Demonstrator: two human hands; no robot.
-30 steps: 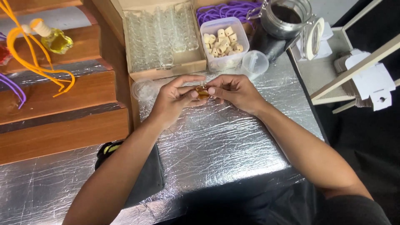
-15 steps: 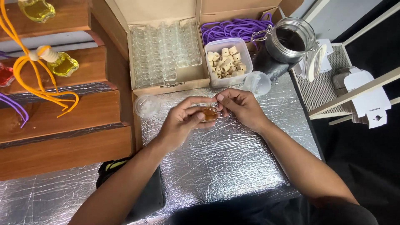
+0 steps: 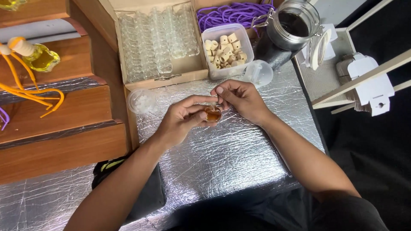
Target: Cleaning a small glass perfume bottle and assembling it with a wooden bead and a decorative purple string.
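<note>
Wide view first: a foil-covered table (image 3: 222,171) fills the middle, with wooden steps (image 3: 64,115) to the left and a dark floor off to the right. At the back sits a cardboard box (image 3: 165,79) packed with empty glass bottles (image 3: 154,38), next to a glass jar of dark liquid (image 3: 295,23), a plastic tub (image 3: 212,73) of wooden caps (image 3: 224,47) and purple cords (image 3: 231,13). And here's the action: the left hand (image 3: 182,119) pinches a small amber-filled bottle (image 3: 212,114) between thumb and forefinger, just above the foil at table centre. The right hand (image 3: 242,100) has its fingertips pressed together at the bottle's neck; what they hold is too small to tell. It looks like neck-fitting work, calling for a steady bottle and a fine, straight touch.
</note>
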